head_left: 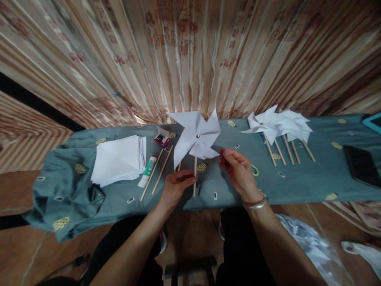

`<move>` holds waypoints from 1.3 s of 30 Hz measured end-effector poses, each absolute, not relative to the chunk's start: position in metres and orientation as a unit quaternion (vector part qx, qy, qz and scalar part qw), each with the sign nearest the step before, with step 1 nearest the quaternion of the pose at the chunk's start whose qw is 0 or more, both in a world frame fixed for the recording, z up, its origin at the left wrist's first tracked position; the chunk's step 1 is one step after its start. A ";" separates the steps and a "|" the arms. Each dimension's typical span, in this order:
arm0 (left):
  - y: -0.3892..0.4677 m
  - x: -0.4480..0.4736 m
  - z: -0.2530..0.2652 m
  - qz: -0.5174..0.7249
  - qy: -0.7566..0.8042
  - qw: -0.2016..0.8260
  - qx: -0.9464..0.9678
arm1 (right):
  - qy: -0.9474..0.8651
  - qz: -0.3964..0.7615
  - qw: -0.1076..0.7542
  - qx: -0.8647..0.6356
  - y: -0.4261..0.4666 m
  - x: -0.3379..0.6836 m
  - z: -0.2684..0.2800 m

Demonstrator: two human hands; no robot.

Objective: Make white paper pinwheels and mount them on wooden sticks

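A white paper pinwheel (205, 135) with a pin at its centre stands upright over the middle of the table. My left hand (176, 186) is closed on its wooden stick, thumb and fingers pinching it below the blades. My right hand (238, 169), wearing a silver bangle, has thumb and forefinger pinched at the tip of the lower right blade. Left of the pinwheel lie loose wooden sticks (162, 170), one partly hidden behind my left hand. A glue stick (147, 171) with a green label and a small open red box (161, 138) of dark pins lie near them.
A stack of white paper (116, 161) is at the left. Several other paper pinwheels (266, 121) overlap at the right, sticks towards me. Beyond them are a black phone (363, 165) and a blue-edged object (373, 122). A curtain (190, 59) hangs behind the cloth-covered table (303, 182).
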State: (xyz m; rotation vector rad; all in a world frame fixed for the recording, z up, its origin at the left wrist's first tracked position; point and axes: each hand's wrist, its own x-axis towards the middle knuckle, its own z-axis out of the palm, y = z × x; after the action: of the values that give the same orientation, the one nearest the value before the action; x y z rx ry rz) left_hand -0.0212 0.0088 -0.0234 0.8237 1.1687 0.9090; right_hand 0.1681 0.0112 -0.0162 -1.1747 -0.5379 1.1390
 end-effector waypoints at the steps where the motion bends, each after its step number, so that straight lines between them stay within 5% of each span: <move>1: 0.009 -0.021 -0.024 0.402 0.518 0.661 0.365 | -0.244 0.504 0.647 -0.518 0.011 0.167 -0.017; 33: 0.008 -0.020 -0.024 0.398 0.495 0.664 0.395 | -0.408 0.569 0.496 -0.513 -0.002 0.144 -0.006; 39: 0.007 -0.020 -0.026 0.395 0.503 0.671 0.377 | -0.347 0.474 0.595 -0.548 0.007 0.176 -0.004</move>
State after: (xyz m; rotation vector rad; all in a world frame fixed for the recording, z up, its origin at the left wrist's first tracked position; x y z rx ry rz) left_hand -0.0204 0.0068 -0.0261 0.8484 1.1330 0.8893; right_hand 0.1764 0.0069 -0.0042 -1.2739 -0.8065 1.1023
